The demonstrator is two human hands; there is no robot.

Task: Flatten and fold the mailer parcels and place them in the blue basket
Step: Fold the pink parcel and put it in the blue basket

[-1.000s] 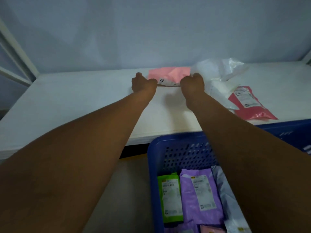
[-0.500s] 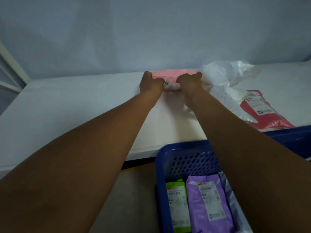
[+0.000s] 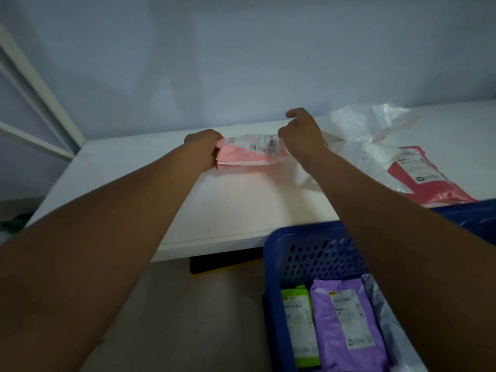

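A light pink mailer [image 3: 248, 157], folded, with a white shipping label on top, is lifted a little off the white table [image 3: 236, 208]. My left hand [image 3: 204, 146] grips its left end. My right hand [image 3: 302, 132] pinches its right end between thumb and curled fingers, with one finger raised. The blue basket [image 3: 303, 237] stands below the table's front edge at lower right; a green mailer [image 3: 299, 326], a purple mailer [image 3: 346, 326] and a pale one lie inside it.
A crumpled white plastic mailer [image 3: 370, 124] lies on the table right of my hands, and a red mailer [image 3: 421, 173] with a white label lies beyond it near the basket. A wall runs behind the table, and a white frame [image 3: 35, 103] stands at left.
The pink mailer lay pressed on the table under both hands; now it is folded over with its label up and lifted slightly. My hands have moved apart to its ends.
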